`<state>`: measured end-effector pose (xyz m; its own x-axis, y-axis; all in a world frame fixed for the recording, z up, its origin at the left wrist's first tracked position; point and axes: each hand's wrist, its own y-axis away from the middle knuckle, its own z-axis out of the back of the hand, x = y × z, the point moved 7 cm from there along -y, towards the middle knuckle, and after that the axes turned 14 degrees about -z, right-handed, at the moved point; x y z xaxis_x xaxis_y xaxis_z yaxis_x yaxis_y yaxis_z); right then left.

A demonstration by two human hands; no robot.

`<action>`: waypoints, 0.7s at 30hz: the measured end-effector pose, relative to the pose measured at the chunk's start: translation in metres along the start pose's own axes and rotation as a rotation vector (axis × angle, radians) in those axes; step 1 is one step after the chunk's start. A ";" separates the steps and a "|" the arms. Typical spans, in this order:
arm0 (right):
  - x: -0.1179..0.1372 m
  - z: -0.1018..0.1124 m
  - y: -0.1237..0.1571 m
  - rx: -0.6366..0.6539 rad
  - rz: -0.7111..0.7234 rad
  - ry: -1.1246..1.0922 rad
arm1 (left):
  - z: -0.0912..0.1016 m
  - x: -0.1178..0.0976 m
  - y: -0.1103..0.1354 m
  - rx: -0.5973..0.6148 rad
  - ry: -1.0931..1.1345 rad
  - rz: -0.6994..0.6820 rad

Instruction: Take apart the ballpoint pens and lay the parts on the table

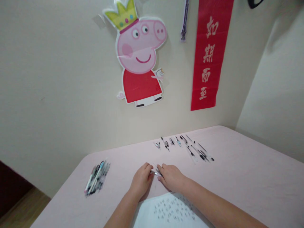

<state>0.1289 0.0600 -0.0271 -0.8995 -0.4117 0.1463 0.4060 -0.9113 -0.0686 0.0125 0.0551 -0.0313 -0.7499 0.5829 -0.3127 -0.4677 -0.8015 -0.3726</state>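
In the head view my left hand is closed around one end of a slim pen with a pale, shiny barrel. My right hand faces it from the other side, its fingers closed on the pen's other end and on a thin dark piece. Both hands stay low over the pink tabletop, close together. The fingers hide much of the pen, so whether its parts are joined or separate cannot be made out. Just below the hands lies a white sheet with rows of dark writing.
To the left lies a bundle of pens. Several pen parts, dark and clear, are spread in groups toward the back right. The pink table meets a wall with a pink pig cutout and a red banner.
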 end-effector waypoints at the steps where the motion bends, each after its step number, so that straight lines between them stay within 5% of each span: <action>1: 0.002 0.000 -0.001 0.005 0.013 0.023 | 0.002 0.000 0.000 -0.003 -0.001 0.008; 10: 0.013 -0.013 -0.016 -0.006 0.052 0.142 | 0.012 -0.009 0.000 -0.016 -0.014 -0.003; 21: 0.011 -0.026 -0.070 0.009 -0.102 0.146 | -0.011 -0.024 0.002 0.166 -0.025 -0.143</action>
<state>0.0867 0.1190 -0.0460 -0.9497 -0.3132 0.0073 0.3124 -0.9485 -0.0520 0.0349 0.0409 -0.0336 -0.6806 0.6905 -0.2449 -0.6393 -0.7230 -0.2619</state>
